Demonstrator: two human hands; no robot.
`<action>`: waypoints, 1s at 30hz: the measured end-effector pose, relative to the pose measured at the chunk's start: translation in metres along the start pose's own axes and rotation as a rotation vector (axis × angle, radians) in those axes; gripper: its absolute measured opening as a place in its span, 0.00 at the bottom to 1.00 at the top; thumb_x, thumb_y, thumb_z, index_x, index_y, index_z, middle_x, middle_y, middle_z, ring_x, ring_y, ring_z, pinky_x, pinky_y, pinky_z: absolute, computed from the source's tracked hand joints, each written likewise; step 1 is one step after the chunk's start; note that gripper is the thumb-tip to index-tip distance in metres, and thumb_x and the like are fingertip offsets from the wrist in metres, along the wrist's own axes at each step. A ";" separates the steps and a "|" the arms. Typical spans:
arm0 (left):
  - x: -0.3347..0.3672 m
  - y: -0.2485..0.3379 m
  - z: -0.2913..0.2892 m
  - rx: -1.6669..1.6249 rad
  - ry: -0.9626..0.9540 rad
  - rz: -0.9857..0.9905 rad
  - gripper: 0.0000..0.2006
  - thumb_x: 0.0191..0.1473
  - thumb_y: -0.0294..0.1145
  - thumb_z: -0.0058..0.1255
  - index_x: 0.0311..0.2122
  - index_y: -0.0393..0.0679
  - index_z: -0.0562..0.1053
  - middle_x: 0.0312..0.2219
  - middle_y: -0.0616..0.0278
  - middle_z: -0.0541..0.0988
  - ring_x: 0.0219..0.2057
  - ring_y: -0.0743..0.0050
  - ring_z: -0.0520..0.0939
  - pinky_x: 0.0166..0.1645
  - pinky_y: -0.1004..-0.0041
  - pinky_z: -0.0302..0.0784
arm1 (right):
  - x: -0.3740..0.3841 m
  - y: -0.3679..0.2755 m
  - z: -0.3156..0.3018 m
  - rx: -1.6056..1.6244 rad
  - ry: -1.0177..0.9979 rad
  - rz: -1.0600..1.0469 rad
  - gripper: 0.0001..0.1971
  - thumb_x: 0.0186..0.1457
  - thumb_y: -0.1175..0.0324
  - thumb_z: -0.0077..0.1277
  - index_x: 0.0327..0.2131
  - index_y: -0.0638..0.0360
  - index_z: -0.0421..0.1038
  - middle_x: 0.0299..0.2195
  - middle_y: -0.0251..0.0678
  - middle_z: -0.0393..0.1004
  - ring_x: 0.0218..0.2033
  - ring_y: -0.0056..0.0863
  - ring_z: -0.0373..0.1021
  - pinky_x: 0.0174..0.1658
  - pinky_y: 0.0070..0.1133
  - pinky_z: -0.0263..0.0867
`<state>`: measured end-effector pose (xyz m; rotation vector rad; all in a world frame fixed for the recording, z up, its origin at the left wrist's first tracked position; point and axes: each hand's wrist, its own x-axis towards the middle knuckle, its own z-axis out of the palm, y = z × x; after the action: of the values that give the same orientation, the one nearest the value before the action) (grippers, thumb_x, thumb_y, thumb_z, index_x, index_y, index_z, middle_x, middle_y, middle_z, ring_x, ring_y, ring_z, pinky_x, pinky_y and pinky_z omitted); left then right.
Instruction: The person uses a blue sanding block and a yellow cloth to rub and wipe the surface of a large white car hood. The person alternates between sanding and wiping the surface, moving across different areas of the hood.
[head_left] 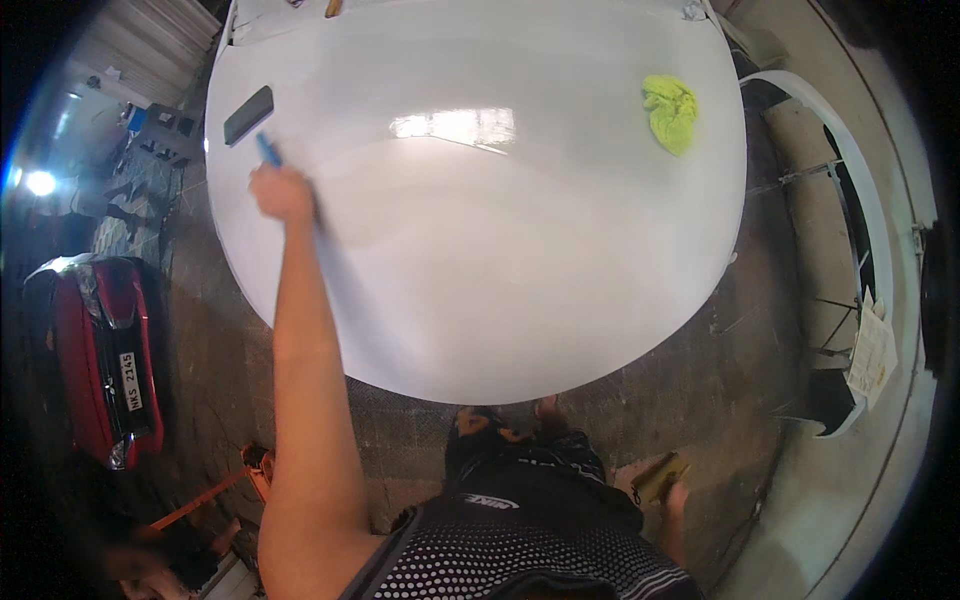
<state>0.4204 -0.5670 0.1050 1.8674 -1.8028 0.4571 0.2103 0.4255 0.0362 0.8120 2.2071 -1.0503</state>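
A large glossy white panel, like a car hood (480,330), lies in front of me. Over its left side reaches my left hand (285,192), closed around a slim blue object (268,150) whose exact kind is unclear. Just beyond the blue tip, a dark grey rectangular slab (248,115) rests on the panel. Low beside my right hip is my right hand (677,495), away from the panel; its fingers appear closed on an olive-yellow flat piece (658,478). A crumpled lime-green cloth (670,112) sits on the panel's right side.
A white curved bumper-like part (860,180) stands along the right wall on a thin stand. To the left are a red car rear part (105,360), a grey crate (168,132) and an orange metal bar (205,497). Another person (150,560) shows blurred at lower left.
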 end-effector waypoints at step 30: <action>0.056 0.152 0.028 -0.187 0.059 0.397 0.11 0.54 0.34 0.57 0.41 0.43 0.76 0.40 0.53 0.77 0.46 0.51 0.79 0.45 0.53 0.80 | -0.057 0.106 0.010 0.158 0.246 0.215 0.11 0.63 0.67 0.47 0.30 0.64 0.71 0.25 0.33 0.67 0.26 0.29 0.63 0.34 0.29 0.63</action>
<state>0.2703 -0.6285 0.1325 1.3598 -2.1017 0.4566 0.3262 0.4556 0.0203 1.2798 2.1906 -1.0747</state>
